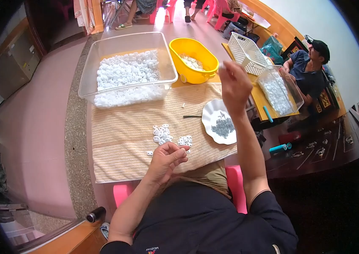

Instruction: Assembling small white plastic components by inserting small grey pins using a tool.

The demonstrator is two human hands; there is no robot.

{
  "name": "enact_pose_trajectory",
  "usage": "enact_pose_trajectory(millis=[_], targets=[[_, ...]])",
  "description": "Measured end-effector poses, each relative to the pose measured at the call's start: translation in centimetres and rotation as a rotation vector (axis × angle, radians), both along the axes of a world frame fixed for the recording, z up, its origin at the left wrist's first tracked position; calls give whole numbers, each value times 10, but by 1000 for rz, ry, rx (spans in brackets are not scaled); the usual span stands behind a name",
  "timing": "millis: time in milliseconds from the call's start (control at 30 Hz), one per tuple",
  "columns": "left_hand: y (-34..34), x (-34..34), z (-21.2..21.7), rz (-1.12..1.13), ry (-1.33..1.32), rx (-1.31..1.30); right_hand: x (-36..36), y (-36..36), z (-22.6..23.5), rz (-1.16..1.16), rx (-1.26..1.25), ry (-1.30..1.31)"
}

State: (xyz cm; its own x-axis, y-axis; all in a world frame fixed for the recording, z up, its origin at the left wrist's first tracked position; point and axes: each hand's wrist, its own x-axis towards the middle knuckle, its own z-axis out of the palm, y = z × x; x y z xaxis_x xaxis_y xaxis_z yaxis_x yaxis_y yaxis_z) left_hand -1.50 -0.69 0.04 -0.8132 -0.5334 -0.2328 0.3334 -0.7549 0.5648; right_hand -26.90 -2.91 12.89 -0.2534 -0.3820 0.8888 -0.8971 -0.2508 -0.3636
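Observation:
My left hand [167, 161] is over the near edge of the striped cloth, thumb and fingertips pinched together; what they hold, if anything, is too small to make out. Beside its fingers lie a loose pile of small white plastic pieces with holes [161, 134] and a smaller cluster of similar pieces [185, 140]. Raised at the right, close to the yellow tub [193, 76], my right hand [235, 86] has its fingers closed. A pale speck shows at its fingertips, too blurred to name. Below that hand, a white scalloped dish [208, 120] holds small grey pieces [222, 128], partly hidden by my forearm.
A large clear bin [169, 63] of white pieces stands at the far left of the cloth [120, 144]. To the right are a white perforated basket [247, 53], a clear box [291, 97] with white pieces, and a seated person [310, 70]. Pink chairs stand farther off.

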Motion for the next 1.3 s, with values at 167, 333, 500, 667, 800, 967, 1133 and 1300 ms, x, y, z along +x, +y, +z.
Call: enact_pose_trajectory(millis=[167,333,500,667,800,967,1133,1300], targets=[[0,-2,-1,13,4,-18,-47,-49,-10,-74,218,-85],[-3,0,-3,35,-12,-50,-30,-28,-41,154,503,-243],[1,-2,1,15,-47,-106,-5,3,-80,282,673,-222],[5,-2,-6,10,-64,-169,15,23,-93,261,823,-235],[2,-1,-2,170,-66,-198,31,40,-88,250,847,-226],[-12,2,5,565,-95,-176,44,59,-92,279,885,-231],[-18,5,-4,632,-129,-141,56,62,-99,358,944,-152],[-17,6,-7,631,-120,-132,64,63,-102,352,989,28]])
